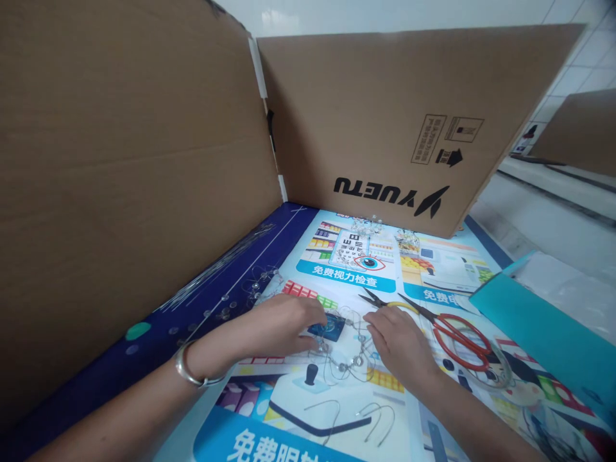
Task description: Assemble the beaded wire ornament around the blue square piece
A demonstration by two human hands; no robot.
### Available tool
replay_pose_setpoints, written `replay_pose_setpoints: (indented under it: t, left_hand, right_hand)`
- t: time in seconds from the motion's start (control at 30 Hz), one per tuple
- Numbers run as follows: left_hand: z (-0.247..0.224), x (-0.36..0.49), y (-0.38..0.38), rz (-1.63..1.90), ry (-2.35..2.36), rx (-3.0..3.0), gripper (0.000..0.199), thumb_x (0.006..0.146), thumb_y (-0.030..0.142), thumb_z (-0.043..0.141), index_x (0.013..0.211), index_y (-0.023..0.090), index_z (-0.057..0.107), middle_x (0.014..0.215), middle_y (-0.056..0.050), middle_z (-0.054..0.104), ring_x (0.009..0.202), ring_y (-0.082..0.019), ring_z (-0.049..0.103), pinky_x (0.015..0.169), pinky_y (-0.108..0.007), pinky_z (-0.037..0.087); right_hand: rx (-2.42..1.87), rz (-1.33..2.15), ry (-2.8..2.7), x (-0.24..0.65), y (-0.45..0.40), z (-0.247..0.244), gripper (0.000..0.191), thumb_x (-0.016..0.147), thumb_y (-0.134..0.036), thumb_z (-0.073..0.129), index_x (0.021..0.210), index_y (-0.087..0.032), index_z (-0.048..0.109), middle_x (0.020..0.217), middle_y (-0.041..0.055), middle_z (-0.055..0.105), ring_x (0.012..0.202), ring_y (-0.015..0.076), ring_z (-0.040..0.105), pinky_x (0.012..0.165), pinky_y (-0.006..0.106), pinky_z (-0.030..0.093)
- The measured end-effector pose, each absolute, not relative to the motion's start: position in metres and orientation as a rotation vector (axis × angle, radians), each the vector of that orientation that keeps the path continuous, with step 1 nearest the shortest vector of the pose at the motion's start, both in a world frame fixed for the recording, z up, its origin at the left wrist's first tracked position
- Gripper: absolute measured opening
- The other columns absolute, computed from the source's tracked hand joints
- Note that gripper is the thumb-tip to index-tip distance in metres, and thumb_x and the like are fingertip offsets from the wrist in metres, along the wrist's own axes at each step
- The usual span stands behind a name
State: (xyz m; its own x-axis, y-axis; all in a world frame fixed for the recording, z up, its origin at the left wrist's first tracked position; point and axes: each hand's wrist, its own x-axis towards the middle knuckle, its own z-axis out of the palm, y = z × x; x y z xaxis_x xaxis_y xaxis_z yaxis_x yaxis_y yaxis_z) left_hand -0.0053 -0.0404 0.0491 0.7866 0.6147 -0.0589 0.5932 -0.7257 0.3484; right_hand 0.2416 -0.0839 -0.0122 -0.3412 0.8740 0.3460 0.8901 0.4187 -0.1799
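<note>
A ring of thin wire strung with clear beads point(342, 367) lies on the printed sheet between my hands. My left hand point(282, 323), with a silver bangle at the wrist, grips its left side, thumb at a bead. My right hand point(402, 337) is at the ring's right edge with its fingers curled together; what they pinch is hidden. Just behind that hand lie pliers with a yellow handle point(408, 307), partly covered by it. Red-handled scissors point(462, 340) rest to the right. Several bent wire pieces point(375, 410) lie nearer me.
Cardboard panels point(385, 109) stand at the left and back. More beaded wire point(260, 282) lies at the left, with bead clusters point(368, 226) at the back. A straight wire bundle point(212, 269) lies by the left panel. At the right are a clear coil point(503, 378) and a teal box point(543, 333).
</note>
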Motion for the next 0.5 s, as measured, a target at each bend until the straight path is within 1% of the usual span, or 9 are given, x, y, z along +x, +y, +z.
replay_pose_setpoints:
  t: [0.1, 0.17, 0.33, 0.5]
  left_hand:
    - [0.047, -0.007, -0.040, 0.005, 0.973, 2.690, 0.027, 0.077, 0.045, 0.052, 0.089, 0.022, 0.061, 0.084, -0.003, 0.065, 0.077, -0.020, 0.059, 0.066, -0.028, 0.039]
    - [0.045, -0.008, -0.039, -0.013, 1.009, 2.695, 0.030, 0.076, 0.049, 0.053, 0.087, 0.022, 0.060, 0.084, -0.003, 0.064, 0.075, -0.020, 0.059, 0.063, -0.028, 0.037]
    - [0.038, -0.006, -0.037, -0.015, 1.081, 2.624, 0.039, 0.065, 0.047, 0.063, 0.095, 0.023, 0.056, 0.094, -0.002, 0.062, 0.075, -0.020, 0.057, 0.057, -0.026, 0.034]
    - [0.036, -0.003, -0.034, -0.052, 1.129, 2.514, 0.045, 0.060, 0.049, 0.066, 0.095, 0.023, 0.055, 0.090, -0.002, 0.061, 0.073, -0.019, 0.056, 0.054, -0.024, 0.032]
  right_hand:
    - [-1.497, -0.046, -2.297, 0.241, -0.084, -0.012, 0.021, 0.085, -0.019, 0.043, 0.097, -0.021, 0.060, 0.087, 0.0056, 0.059, 0.086, 0.0194, 0.051, 0.077, 0.033, 0.040]
    - [-1.485, -0.048, -2.302, 0.241, -0.084, -0.013, 0.021, 0.085, -0.019, 0.043, 0.097, -0.021, 0.061, 0.088, 0.0056, 0.059, 0.086, 0.0196, 0.051, 0.077, 0.033, 0.040]
    - [-1.485, -0.062, -2.315, 0.241, -0.085, -0.013, 0.022, 0.086, -0.019, 0.043, 0.098, -0.021, 0.060, 0.089, 0.0053, 0.060, 0.087, 0.0199, 0.051, 0.079, 0.034, 0.039]
    - [-1.485, -0.102, -2.323, 0.240, -0.085, -0.012, 0.022, 0.086, -0.019, 0.043, 0.098, -0.021, 0.061, 0.088, 0.0055, 0.060, 0.089, 0.0199, 0.051, 0.081, 0.034, 0.038]
